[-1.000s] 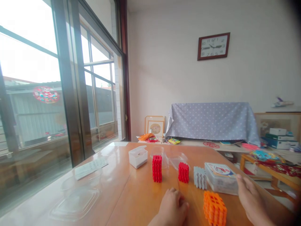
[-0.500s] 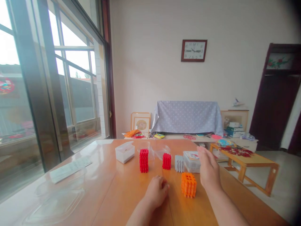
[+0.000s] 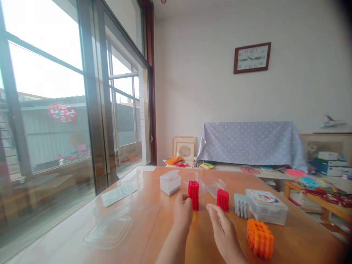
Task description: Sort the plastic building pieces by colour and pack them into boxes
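Observation:
My left hand (image 3: pixel 183 212) is at the near left side of a tall red stack of interlocking plastic pieces (image 3: pixel 194 195), its fingers curled in. Whether it touches the stack, or has anything in its fingers, I cannot tell. To the right of that stack, my right hand (image 3: pixel 222 227) is open, fingers stretched forward and nothing in it. Just beyond its fingertips stands a shorter red stack (image 3: pixel 223 200). Farther right are a grey stack (image 3: pixel 241 205) and, closer to me, an orange stack (image 3: pixel 260 238).
A clear plastic box (image 3: pixel 271 213) with a printed lid stands by the grey stack. On the left are a small white container (image 3: pixel 169 184), a paper sheet (image 3: pixel 118 193) and a clear lid (image 3: pixel 109 233). Thin clear plastic (image 3: pixel 213 186) lies behind the red stacks.
The view has turned left, so things appear farther right. My left hand has moved forward to the tall red stack. My right hand has left the clear box and moved left, past the orange stack.

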The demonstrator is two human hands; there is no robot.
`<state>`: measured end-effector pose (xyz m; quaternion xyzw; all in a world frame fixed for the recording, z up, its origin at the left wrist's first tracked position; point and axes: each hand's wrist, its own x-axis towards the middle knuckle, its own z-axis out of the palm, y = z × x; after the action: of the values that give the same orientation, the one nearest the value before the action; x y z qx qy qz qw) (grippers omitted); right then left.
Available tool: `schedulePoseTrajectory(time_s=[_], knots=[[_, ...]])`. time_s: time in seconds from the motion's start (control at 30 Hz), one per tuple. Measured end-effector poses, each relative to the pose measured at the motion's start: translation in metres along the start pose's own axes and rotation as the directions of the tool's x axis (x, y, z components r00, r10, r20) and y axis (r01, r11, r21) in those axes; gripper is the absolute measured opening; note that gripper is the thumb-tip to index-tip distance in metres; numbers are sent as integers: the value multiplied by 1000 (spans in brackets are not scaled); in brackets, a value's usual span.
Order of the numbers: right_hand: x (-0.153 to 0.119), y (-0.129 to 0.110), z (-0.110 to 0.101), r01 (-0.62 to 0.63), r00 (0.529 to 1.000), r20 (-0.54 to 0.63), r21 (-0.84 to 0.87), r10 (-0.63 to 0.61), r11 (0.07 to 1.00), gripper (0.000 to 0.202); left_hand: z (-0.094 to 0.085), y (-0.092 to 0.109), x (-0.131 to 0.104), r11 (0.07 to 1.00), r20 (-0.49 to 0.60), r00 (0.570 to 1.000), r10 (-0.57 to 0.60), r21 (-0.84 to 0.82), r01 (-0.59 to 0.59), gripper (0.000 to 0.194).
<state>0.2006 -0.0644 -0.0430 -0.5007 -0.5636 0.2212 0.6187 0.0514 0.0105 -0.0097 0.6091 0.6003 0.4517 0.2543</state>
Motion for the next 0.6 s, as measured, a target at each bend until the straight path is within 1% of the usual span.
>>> schedulePoseTrajectory(time_s=[0.1,0.17,0.2,0.27,0.37,0.5,0.6], knots=[[-3,7,1,50,997,58,-96,-44,994,40,-36,-13,35,991,-78,997,1,133,9,25],[-3,9,3,111,992,82,-140,-100,984,38,-52,-22,57,976,-97,995,27,217,-6,28],[-3,10,3,144,987,90,-155,-131,977,37,-57,-25,67,967,-91,995,43,255,-19,30],[-1,11,4,200,977,102,-174,-185,964,35,-60,-29,82,947,-56,996,70,319,-48,33],[2,12,3,232,971,98,-183,-217,955,33,-56,-31,98,921,6,997,79,382,-76,34],[5,10,-2,236,972,73,-203,-225,950,31,-49,-35,110,906,51,996,69,414,-83,35],[6,6,-5,247,969,71,-227,-237,942,31,-51,-38,114,911,45,996,72,404,-84,30]])
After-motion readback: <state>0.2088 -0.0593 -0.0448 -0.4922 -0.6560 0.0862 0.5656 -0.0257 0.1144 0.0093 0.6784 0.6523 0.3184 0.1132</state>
